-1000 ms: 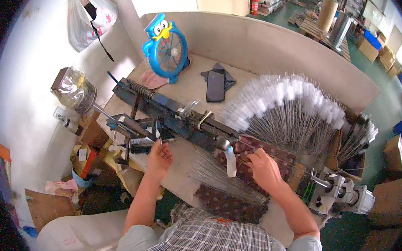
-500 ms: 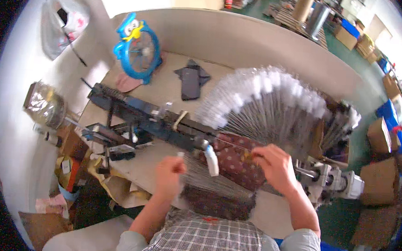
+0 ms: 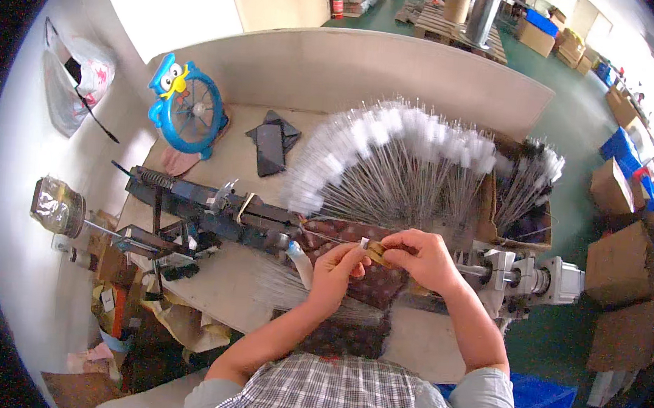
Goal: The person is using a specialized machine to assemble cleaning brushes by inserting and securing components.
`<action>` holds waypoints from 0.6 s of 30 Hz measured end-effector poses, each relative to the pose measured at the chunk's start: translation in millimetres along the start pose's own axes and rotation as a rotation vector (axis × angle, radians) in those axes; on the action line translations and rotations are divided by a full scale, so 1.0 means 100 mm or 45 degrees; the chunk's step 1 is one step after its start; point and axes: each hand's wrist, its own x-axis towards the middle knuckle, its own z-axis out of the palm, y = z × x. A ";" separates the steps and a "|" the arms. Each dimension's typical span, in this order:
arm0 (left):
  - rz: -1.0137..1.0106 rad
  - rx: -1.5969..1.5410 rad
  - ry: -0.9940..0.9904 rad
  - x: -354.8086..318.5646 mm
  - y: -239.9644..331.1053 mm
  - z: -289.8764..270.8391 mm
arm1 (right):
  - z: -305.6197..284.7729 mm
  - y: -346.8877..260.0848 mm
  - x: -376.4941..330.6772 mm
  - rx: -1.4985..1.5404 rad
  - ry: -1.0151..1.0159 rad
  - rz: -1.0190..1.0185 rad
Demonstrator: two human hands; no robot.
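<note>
Both hands meet above the tabletop (image 3: 207,294): left hand (image 3: 335,269) and right hand (image 3: 418,257) fingers pinch a small white-tipped brush (image 3: 369,246) between them.

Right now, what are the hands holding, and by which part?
Both hands, left hand and right hand, pinch a small white-tipped piece between them; the exact hold cannot be told.

Matt pale wood bench (image 3: 221,303); dark painted metal machine (image 3: 213,211); glossy blue plastic fan (image 3: 186,107) behind it; patterned brown cloth (image 3: 371,279); thin shiny wire brushes (image 3: 398,163).
</note>
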 end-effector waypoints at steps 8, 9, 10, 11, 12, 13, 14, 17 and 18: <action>-0.155 -0.208 0.398 -0.13 0.42 -0.16 | 0.29 -0.19 0.26 -0.822 0.365 -0.821; -0.210 -0.234 0.380 -0.13 0.46 -0.18 | 0.40 -0.20 0.35 -0.903 0.415 -0.840; -0.264 -0.259 0.361 -0.14 0.48 -0.18 | 0.52 -0.16 0.44 -0.942 0.452 -0.826; -0.258 -0.265 0.349 -0.12 0.47 -0.19 | 0.60 -0.09 0.53 -0.957 0.383 -0.776; -0.262 -0.273 0.341 -0.12 0.43 -0.23 | 0.68 -0.09 0.58 -0.968 0.301 -0.728; -0.267 -0.282 0.332 -0.11 0.42 -0.26 | 0.72 -0.10 0.57 -0.886 0.228 -0.683; -0.265 -0.297 0.330 -0.08 0.41 -0.27 | 0.72 -0.12 0.57 -0.900 0.222 -0.685; -0.263 -0.277 0.291 -0.16 0.44 -0.29 | 0.66 -0.25 0.49 -0.735 0.143 -0.545; -0.278 -0.199 0.253 -0.14 0.44 -0.28 | 0.66 -0.26 0.50 -0.753 0.146 -0.539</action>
